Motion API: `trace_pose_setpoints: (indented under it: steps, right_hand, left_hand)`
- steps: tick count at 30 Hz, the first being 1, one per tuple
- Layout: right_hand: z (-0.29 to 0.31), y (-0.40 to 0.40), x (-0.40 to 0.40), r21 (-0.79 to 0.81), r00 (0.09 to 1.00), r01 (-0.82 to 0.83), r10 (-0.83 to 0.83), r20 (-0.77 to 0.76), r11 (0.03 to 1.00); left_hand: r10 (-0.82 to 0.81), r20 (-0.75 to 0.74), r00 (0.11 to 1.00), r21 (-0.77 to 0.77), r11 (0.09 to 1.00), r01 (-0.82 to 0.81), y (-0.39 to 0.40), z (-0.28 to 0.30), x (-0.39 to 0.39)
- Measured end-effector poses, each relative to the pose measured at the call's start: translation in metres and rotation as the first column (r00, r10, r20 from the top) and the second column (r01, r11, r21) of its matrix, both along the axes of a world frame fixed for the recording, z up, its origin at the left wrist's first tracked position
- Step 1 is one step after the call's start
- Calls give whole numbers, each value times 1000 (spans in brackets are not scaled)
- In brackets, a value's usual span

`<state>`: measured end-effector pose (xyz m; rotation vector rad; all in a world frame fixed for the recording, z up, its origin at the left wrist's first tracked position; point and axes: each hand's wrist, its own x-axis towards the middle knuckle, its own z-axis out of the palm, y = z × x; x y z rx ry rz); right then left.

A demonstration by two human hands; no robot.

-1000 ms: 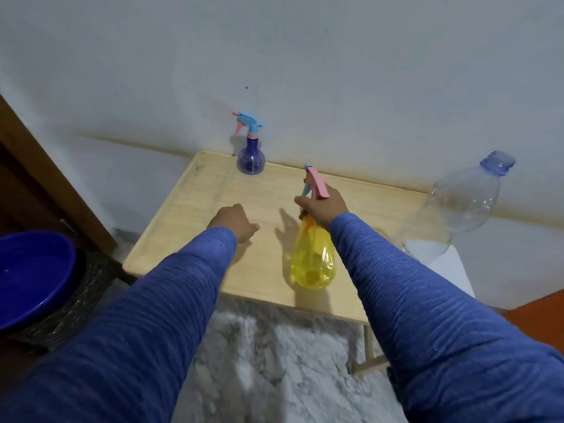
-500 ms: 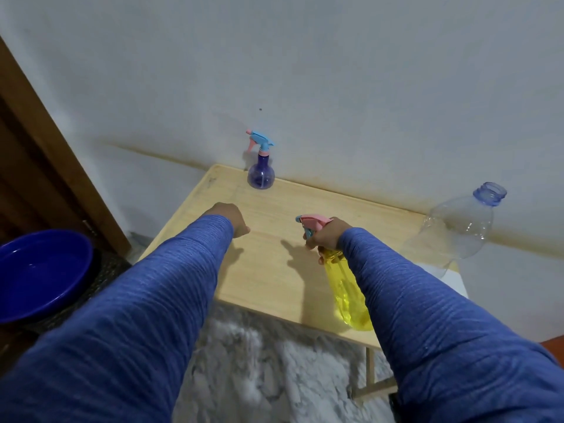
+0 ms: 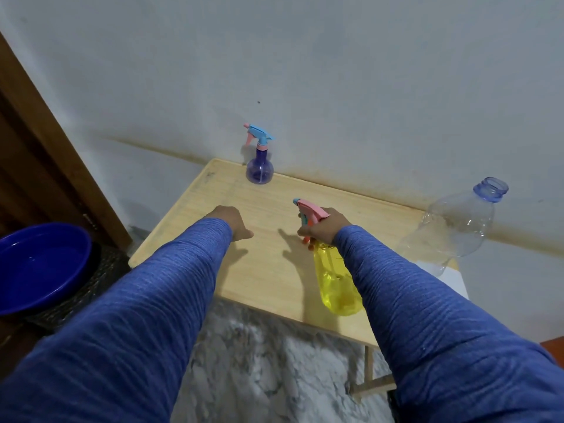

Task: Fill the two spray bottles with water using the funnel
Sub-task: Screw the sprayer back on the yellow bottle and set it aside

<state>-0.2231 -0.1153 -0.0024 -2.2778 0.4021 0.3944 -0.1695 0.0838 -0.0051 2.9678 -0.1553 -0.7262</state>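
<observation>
A yellow spray bottle (image 3: 335, 279) with a pink trigger head stands near the front edge of the wooden table (image 3: 265, 270). My right hand (image 3: 326, 228) grips its neck just below the trigger head. My left hand (image 3: 233, 221) rests on the table to the left, fingers curled, holding nothing. A small purple spray bottle (image 3: 259, 166) with a blue and pink trigger head stands at the back of the table against the wall. No funnel is in view.
A large clear plastic bottle (image 3: 457, 227) with a blue open neck stands at the table's right end. A blue basin (image 3: 39, 267) sits low at the left on a dark surface. A wooden door frame runs along the left. Marble floor lies below.
The yellow bottle's head, held by my right hand, has turned from pointing up to pointing left. The view has shifted slightly; my left hand stays on the table.
</observation>
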Motion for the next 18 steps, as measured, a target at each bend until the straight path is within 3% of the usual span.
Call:
trace_pose_setpoints:
  steps: [3,6,12,15,18]
  right_hand:
    - [1,-1,-2,31,985,-23,17,169,999]
    - [5,3,-4,197,953,-32,-29,300,980]
    - [27,12,3,444,906,34,-215,365,895]
    - [37,14,9,458,889,1,-211,407,889]
    - [41,13,13,476,864,36,-266,427,879]
  left_hand:
    - [-104,-50,993,-138,986,96,-5,-6,-1]
    - [-188,-93,978,-321,935,149,-17,-11,-7]
    - [-170,-114,979,-741,671,31,-34,-26,-19]
    - [-123,-53,991,-842,539,22,-39,-29,-21]
    - [-70,8,998,-864,501,42,-44,-31,-20]
